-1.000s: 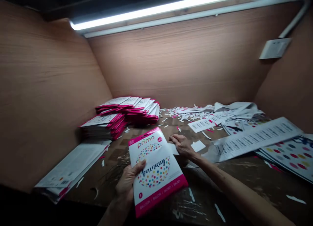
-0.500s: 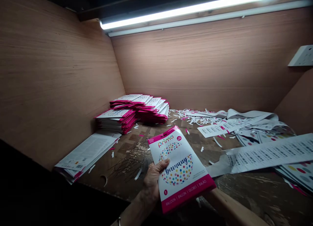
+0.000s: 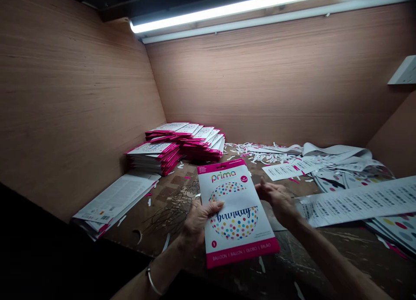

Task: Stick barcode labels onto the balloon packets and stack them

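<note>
My left hand (image 3: 198, 220) grips the left edge of a white and pink balloon packet (image 3: 238, 222), thumb on its front. The packet is tilted over the worktop, its printed face toward me. Just right of the packet is my right hand (image 3: 276, 200), its fingers bent and slightly blurred; whether they touch the packet's edge or hold anything is unclear. Stacks of similar packets (image 3: 156, 150) stand at the back left. Nearer on the left lies a pile of packets (image 3: 120, 198) with the printed text side up.
Strips of printed labels (image 3: 357, 200) lie across the right side of the worktop (image 3: 175, 191), over dotted sheets (image 3: 394, 230). White paper scraps (image 3: 260, 155) are heaped at the back. Wooden walls enclose the left and back, with a socket (image 3: 403, 70) at the right.
My right hand has come out from behind the packet and moved up to its right side. The packet has turned more upright in my left hand. The view has shifted slightly.
</note>
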The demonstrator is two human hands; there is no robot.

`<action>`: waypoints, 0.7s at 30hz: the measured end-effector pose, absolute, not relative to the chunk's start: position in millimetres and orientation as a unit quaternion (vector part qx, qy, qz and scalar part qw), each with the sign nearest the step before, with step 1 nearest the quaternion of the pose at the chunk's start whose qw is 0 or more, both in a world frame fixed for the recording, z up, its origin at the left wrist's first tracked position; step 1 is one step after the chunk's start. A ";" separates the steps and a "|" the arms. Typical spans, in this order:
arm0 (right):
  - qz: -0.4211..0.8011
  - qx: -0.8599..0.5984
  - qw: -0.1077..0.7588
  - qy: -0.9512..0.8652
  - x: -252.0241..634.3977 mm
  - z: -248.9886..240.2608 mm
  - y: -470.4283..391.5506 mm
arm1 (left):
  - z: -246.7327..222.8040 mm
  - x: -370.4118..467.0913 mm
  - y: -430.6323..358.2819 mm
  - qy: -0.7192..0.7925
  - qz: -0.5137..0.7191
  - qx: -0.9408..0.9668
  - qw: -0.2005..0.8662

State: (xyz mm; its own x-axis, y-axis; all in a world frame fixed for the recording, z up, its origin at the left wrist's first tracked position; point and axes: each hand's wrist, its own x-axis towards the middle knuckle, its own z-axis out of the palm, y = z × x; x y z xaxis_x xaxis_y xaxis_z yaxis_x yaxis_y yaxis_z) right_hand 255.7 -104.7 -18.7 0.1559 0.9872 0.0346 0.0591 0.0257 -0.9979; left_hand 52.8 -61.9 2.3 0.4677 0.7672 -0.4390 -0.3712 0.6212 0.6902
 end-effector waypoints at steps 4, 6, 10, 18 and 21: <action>0.572 -0.489 0.497 -0.433 260.3 -12.9 -124.2 | 4.5 50.8 -61.9 0.375 0.332 0.319 0.804; 0.618 -0.469 0.497 -0.389 253.5 -12.7 -132.0 | 2.9 54.3 -65.2 0.361 0.318 0.352 0.802; 0.634 -0.463 0.537 -0.310 237.6 -15.1 -137.4 | 11.2 61.2 -62.9 0.305 0.285 0.426 0.803; 0.482 -0.512 0.686 -0.188 266.1 33.4 -136.0 | -0.1 50.5 -74.8 0.293 0.498 0.384 0.720; 0.492 -0.502 0.686 -0.189 263.9 46.8 -143.6 | -28.8 68.7 -105.8 0.184 0.299 0.324 0.878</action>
